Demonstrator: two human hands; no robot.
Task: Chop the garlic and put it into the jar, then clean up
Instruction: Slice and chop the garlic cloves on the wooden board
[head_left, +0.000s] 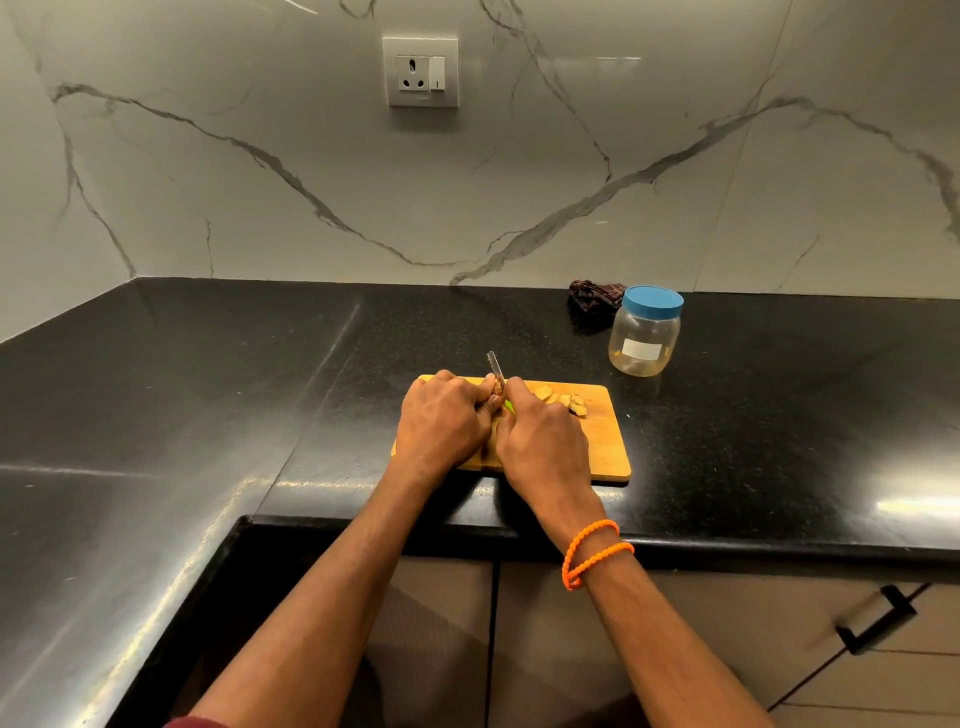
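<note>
On the black bench (208, 395), the left hand (441, 421) pins garlic while the right hand (543, 441) grips the knife (495, 366); the lidded jar (645, 332) waits at two o'clock.

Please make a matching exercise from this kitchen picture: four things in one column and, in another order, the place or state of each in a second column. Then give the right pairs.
Things:
1. jar
2. knife
3. dark cloth
4. cutting board

Places or states:
A. crumpled near the wall, behind the jar
B. lies flat under both hands
C. stands upright with its blue lid on
D. gripped in the right hand, blade pointing away from the person

Pairs: 1-C, 2-D, 3-A, 4-B
</note>
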